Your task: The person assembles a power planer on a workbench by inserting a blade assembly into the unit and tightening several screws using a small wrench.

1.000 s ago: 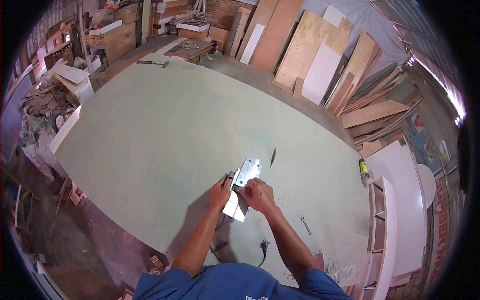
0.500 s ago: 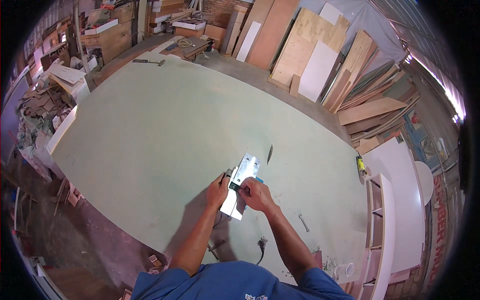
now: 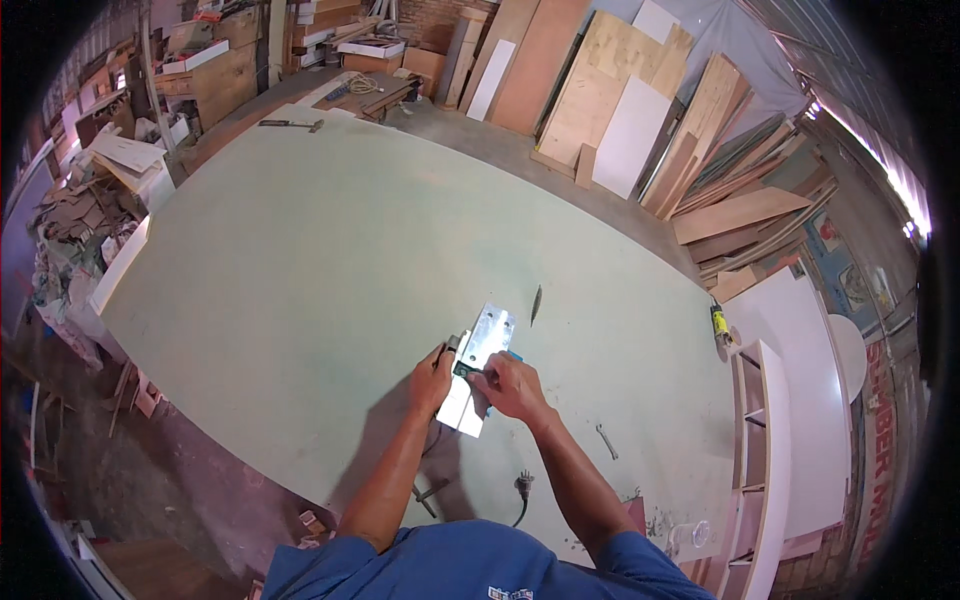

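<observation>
An electric planer (image 3: 490,335) lies with its shiny metal sole facing up on the pale green tabletop (image 3: 300,250). My left hand (image 3: 431,381) is closed around its left side. My right hand (image 3: 513,387) bends over the right side, fingers pressed together at the dark green part (image 3: 465,370) across the middle of the sole. Those fingertips are partly hidden, so I cannot tell whether they pinch a small piece. A bit of blue body shows beside the right hand.
A power plug (image 3: 524,484) on a black cord lies near my body. To the right are a wrench (image 3: 607,441) and a yellow-labelled bottle (image 3: 720,322). A thin dark pointed piece (image 3: 537,305) lies beyond the planer, a hammer (image 3: 292,125) at the far left. Boards (image 3: 580,95) lean behind.
The whole view has shifted slightly. Both hands stay on the planer, with the right fingers moved a little over the dark green part.
</observation>
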`<state>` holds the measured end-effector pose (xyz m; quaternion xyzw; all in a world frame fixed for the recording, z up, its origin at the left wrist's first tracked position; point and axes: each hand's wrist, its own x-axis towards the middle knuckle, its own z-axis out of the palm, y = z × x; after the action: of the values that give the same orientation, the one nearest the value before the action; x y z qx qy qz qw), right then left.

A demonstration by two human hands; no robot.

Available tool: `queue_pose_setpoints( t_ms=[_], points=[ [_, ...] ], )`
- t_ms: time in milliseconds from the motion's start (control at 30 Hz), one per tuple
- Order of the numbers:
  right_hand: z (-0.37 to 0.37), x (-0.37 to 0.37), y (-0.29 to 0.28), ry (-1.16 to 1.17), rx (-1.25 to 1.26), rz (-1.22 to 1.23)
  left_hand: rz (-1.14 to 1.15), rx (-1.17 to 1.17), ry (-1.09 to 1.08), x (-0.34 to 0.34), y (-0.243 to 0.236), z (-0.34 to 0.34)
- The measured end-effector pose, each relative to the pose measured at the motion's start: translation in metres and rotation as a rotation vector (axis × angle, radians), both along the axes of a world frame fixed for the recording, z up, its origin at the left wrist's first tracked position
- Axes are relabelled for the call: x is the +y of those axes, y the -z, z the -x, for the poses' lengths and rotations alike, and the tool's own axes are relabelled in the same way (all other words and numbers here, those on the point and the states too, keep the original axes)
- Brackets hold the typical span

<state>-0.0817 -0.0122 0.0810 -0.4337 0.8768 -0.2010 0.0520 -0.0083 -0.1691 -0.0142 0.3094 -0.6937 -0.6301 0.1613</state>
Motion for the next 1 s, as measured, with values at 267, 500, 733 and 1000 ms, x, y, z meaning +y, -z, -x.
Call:
queue_pose_setpoints(
  t_ms=[267,500,733,1000],
  points=[
    [0.006,-0.002,0.005,-0.004,-0.045,0.024,-0.013,0.054,0.006,0.003,-0.002,-0.001],
    [0.004,-0.002,0.009,-0.057,-0.153,0.265,0.052,0.017,-0.024,0.003,0.000,0.001],
    [0.002,-0.006,0.001,0.005,-0.048,0.104,0.048,-0.025,-0.027,0.004,-0.001,0.000],
    [0.004,-0.009,0.001,0.034,0.008,-0.069,0.029,0.026,-0.034,0.003,0.004,0.001]
  ],
)
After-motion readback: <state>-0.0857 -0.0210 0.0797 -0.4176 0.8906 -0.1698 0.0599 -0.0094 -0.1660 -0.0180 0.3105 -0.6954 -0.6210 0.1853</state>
